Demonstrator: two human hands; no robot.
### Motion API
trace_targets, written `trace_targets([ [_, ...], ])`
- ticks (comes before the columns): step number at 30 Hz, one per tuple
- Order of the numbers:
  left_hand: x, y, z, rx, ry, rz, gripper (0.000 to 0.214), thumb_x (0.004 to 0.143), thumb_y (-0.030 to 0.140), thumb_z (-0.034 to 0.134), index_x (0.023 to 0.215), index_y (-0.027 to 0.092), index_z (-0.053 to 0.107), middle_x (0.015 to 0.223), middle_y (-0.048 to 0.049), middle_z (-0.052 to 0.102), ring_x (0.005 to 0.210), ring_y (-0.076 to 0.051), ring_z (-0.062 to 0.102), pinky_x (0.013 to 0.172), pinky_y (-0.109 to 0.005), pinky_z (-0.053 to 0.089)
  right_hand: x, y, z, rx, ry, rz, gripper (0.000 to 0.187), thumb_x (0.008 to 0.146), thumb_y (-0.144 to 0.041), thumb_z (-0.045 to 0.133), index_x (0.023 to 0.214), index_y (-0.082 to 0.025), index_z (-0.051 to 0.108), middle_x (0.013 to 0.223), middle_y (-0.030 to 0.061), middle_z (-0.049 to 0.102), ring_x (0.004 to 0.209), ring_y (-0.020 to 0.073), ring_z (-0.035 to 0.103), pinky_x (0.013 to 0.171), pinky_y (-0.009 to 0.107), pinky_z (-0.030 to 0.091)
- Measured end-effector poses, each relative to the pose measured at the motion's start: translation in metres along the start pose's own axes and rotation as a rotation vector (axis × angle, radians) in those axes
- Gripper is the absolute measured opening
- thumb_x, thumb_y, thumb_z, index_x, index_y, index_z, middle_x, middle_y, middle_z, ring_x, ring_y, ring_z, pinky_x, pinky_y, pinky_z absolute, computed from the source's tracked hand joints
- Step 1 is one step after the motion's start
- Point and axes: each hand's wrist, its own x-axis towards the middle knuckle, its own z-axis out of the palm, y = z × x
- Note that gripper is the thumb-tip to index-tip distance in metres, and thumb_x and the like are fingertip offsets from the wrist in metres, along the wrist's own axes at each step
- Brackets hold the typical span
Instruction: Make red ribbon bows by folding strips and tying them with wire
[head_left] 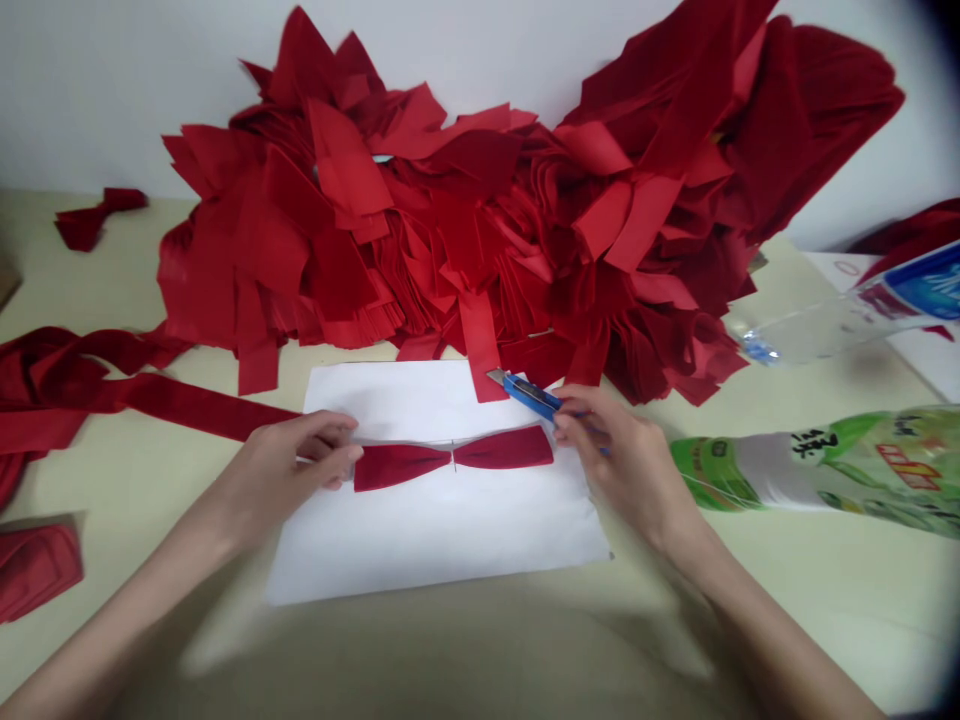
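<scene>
We see the left hand's fingers (334,440) closed over the red ribbon (450,458), pinning it flat on white paper (442,540); the right hand's fingers (574,425) grip a blue utility knife (529,395) beside it, ready at the ribbon, with heaped red strips (420,220) behind on the worktop (112,520).

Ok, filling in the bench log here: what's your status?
Left hand pinching end of red bow on white paper. Right hand gripping blue cutter. Red strips piled behind, one beside the blade.
</scene>
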Motion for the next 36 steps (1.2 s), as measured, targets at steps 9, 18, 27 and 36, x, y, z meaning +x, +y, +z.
trace_targets([
  [9,0.011,-0.021,-0.006,-0.053,-0.052,0.008,0.031,0.078,0.050,0.057,0.084,0.019,0.062,0.069,-0.0013,0.065,0.061,-0.016,0.060,0.059,-0.027,0.051,0.001,-0.002,-0.009,0.062,0.131,-0.026,0.015,0.087,-0.026,0.052,0.100,-0.019,0.058,0.084,0.0034,0.066,0.069,0.0149,0.065,0.066,0.029,0.054],
  [18,0.004,-0.010,-0.004,0.017,-0.056,-0.036,0.036,0.083,0.048,0.050,0.065,0.018,0.058,0.058,0.0016,0.056,0.049,-0.010,0.049,0.047,-0.020,0.038,-0.004,-0.005,0.004,-0.072,0.028,-0.215,0.009,0.086,-0.018,0.053,0.091,-0.020,0.061,0.082,0.0004,0.061,0.066,0.0107,0.057,0.063,0.024,0.046],
  [27,0.005,-0.006,-0.003,-0.052,-0.205,-0.104,0.034,0.082,0.041,0.053,0.058,0.017,0.050,0.052,0.0031,0.051,0.042,-0.009,0.043,0.042,-0.020,0.031,0.000,0.002,-0.006,-0.059,0.151,-0.167,0.014,0.087,-0.019,0.051,0.096,-0.021,0.061,0.088,0.0021,0.065,0.073,0.0140,0.061,0.063,0.025,0.047],
  [36,0.001,0.003,0.001,-0.010,-0.242,-0.144,0.029,0.078,0.041,0.057,0.062,0.017,0.050,0.053,0.0039,0.051,0.045,-0.008,0.043,0.044,-0.020,0.032,-0.002,-0.002,-0.003,-0.115,-0.040,-0.273,0.014,0.089,-0.017,0.049,0.096,-0.020,0.061,0.092,0.0029,0.061,0.076,0.0139,0.060,0.071,0.028,0.047],
])
